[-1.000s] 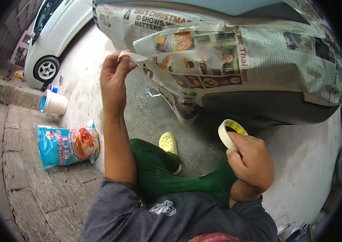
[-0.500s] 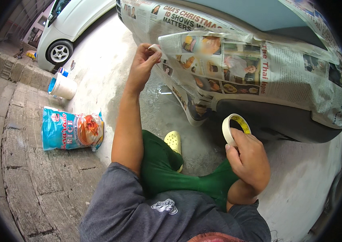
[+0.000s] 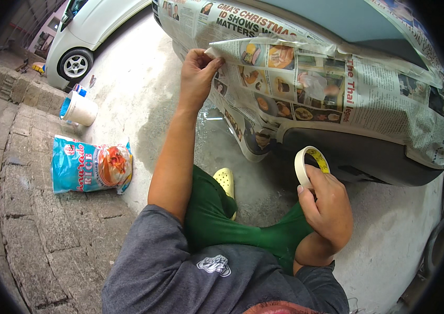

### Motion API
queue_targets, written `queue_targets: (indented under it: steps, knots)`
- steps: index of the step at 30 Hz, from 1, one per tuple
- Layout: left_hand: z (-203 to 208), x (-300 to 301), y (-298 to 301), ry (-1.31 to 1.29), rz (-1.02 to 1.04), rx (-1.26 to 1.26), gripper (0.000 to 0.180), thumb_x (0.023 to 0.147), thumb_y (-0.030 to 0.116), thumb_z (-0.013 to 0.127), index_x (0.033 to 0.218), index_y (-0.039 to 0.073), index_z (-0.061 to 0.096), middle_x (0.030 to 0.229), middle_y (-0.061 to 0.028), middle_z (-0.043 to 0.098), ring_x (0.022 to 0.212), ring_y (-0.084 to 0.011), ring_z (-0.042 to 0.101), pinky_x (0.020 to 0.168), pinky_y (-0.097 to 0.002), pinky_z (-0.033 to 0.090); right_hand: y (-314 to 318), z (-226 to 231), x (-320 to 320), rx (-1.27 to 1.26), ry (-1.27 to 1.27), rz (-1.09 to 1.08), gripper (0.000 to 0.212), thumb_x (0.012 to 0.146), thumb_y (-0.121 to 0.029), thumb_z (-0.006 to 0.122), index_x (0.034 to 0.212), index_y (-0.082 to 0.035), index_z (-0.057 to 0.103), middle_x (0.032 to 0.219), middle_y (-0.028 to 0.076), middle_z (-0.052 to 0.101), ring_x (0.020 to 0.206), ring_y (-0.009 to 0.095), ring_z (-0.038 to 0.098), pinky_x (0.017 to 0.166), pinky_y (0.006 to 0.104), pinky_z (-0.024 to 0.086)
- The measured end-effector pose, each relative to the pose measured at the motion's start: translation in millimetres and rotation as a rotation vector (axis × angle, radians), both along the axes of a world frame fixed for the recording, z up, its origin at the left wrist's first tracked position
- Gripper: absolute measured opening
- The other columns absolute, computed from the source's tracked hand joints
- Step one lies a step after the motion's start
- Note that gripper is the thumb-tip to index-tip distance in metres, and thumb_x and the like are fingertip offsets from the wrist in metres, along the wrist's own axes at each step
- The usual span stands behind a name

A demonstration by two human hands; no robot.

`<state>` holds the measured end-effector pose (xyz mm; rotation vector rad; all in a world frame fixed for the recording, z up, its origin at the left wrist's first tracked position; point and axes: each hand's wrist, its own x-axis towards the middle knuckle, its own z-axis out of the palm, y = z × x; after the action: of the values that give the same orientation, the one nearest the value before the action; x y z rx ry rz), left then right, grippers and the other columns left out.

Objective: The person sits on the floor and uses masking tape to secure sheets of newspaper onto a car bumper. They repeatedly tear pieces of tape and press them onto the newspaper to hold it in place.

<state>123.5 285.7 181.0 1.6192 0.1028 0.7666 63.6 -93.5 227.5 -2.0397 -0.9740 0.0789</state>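
Note:
My left hand (image 3: pixel 200 78) is closed in a pinch at the upper left corner of a newspaper sheet (image 3: pixel 319 83). A short piece of masking tape (image 3: pixel 213 53) shows at its fingertips, against the paper's edge. The newspaper hangs over the side of a vehicle, above its dark grey lower bumper (image 3: pixel 358 154). Nearer to me, my right hand (image 3: pixel 329 206) grips a roll of masking tape (image 3: pixel 300 168), cream outside with a yellow inner core. That roll is held in front of the bumper, apart from the paper.
At left, a blue printed rice sack (image 3: pixel 92 166) stands by a block ledge (image 3: pixel 28 209). Beyond it are a white bucket (image 3: pixel 82 111) and a parked white car (image 3: pixel 96 31). My yellow clog (image 3: pixel 224 180) rests on the concrete floor (image 3: pixel 148 94).
My left hand has moved right with the tape piece, up to the newspaper's corner. The right hand and the tape roll have shifted only slightly.

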Motion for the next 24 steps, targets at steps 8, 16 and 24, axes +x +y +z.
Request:
queue_targets:
  steps: [8, 16, 24]
  knots:
    - [-16.3, 5.6, -23.9, -0.102, 0.244, -0.025, 0.029, 0.097, 0.006, 0.075, 0.119, 0.0, 0.057, 0.102, -0.004, 0.064, 0.091, -0.0099, 0.063, 0.081, -0.0244, 0.052, 2.8, -1.5, -0.1, -0.011, 0.014, -0.001, 0.026, 0.083, -0.004, 0.065, 0.109, 0.003, 0.065, 0.083, 0.02, 0.067, 0.08, 0.04, 0.066, 0.076, 0.0493, 0.051]
    - [-11.2, 12.2, -30.7, -0.035, 0.332, -0.282, 0.04, 0.094, 0.018, 0.082, 0.117, 0.005, 0.052, 0.103, -0.0039, 0.059, 0.089, -0.0111, 0.058, 0.078, -0.0248, 0.049, 7.5, -3.5, 0.3, -0.024, 0.01, 0.019, 0.026, 0.083, -0.003, 0.065, 0.109, 0.002, 0.065, 0.083, 0.02, 0.066, 0.078, 0.04, 0.065, 0.074, 0.0488, 0.05]
    - [-4.9, 31.9, -14.2, -0.082, 0.331, -0.27, 0.03, 0.094, 0.018, 0.082, 0.098, 0.006, 0.055, 0.084, 0.0003, 0.057, 0.072, -0.0099, 0.054, 0.065, -0.0236, 0.046, 8.8, -3.6, -0.7, -0.009, 0.017, 0.036, 0.027, 0.083, -0.003, 0.065, 0.109, 0.003, 0.065, 0.083, 0.02, 0.066, 0.078, 0.04, 0.064, 0.074, 0.0485, 0.05]
